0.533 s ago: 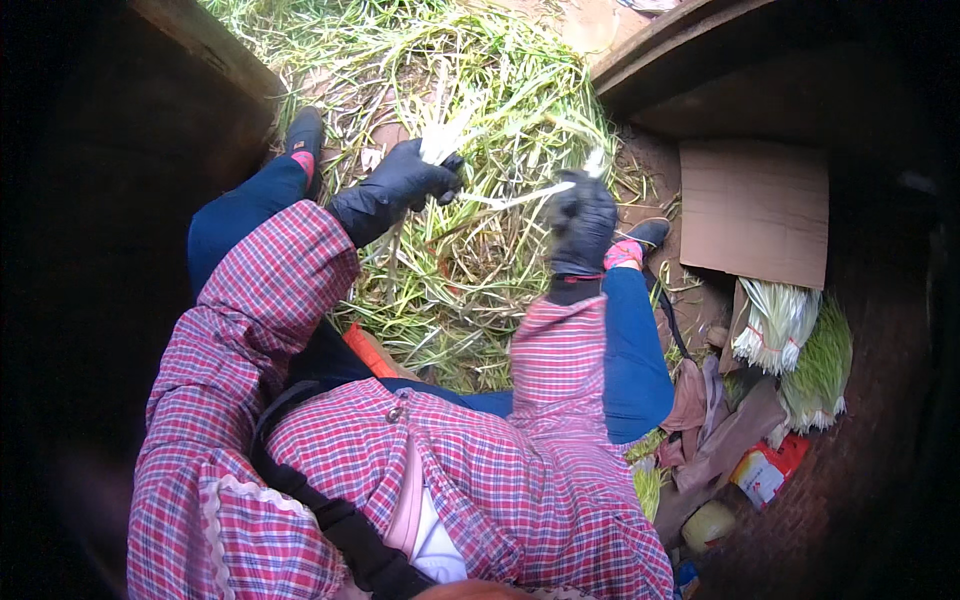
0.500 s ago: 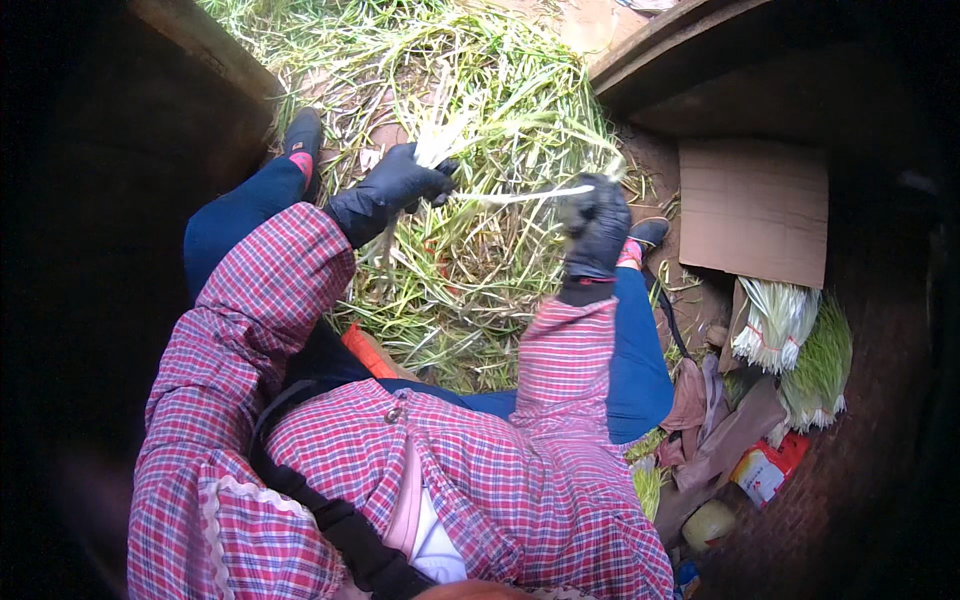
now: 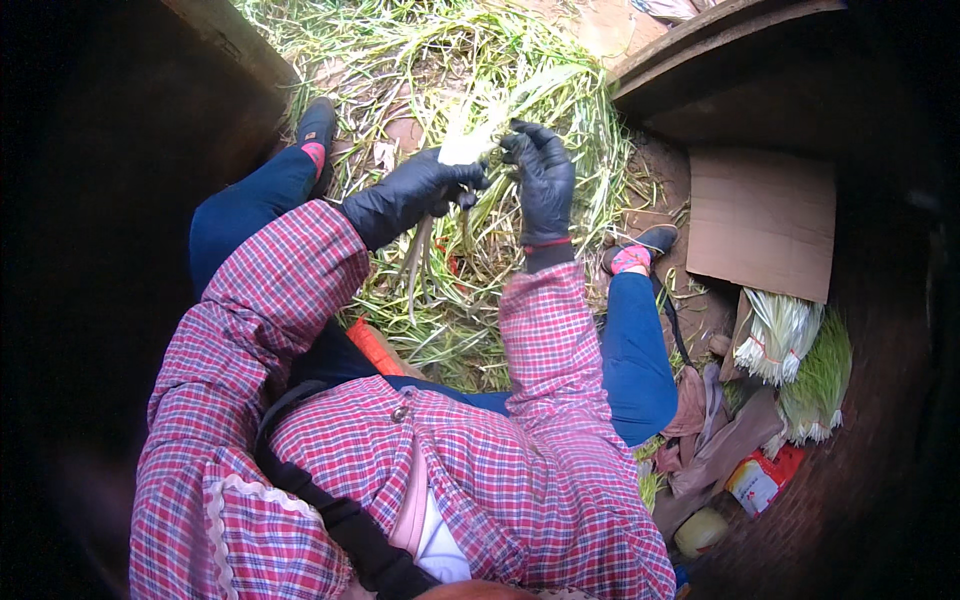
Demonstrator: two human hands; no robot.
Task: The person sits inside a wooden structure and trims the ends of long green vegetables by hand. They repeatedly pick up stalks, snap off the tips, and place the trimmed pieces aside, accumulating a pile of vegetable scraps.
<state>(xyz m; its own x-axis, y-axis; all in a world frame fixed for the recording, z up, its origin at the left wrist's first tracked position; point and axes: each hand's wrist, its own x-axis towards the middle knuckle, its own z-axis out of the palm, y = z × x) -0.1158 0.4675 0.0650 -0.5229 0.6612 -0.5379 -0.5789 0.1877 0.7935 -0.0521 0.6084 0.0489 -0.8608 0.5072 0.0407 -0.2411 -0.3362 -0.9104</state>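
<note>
My left hand (image 3: 418, 192), in a black glove, is closed round a bunch of white-stemmed chives (image 3: 466, 146). The bright white stems stand out above the fist, and thin pale ends hang below it. Just right of the bunch is my right hand (image 3: 545, 180), also gloved in black, with its fingers apart and slightly bent. Its fingertips reach close to the stems; whether they touch them I cannot tell. No stalk shows in the right hand. Beneath both hands lies a wide heap of loose green and yellowish leaves (image 3: 470, 330) on the ground, between my legs.
At the right, a flat cardboard piece (image 3: 762, 225) leans above tied bundles of white stems (image 3: 775, 335) and greens (image 3: 815, 385). Nearby lie a red and white packet (image 3: 765, 480) and a round yellowish thing (image 3: 701, 532). Dark wooden boards (image 3: 725, 45) rise at both sides.
A single long white stalk stretched between my hands is gone from view. My right hand has moved left towards the bunch and its fingers have spread. The left still grips the bunch.
</note>
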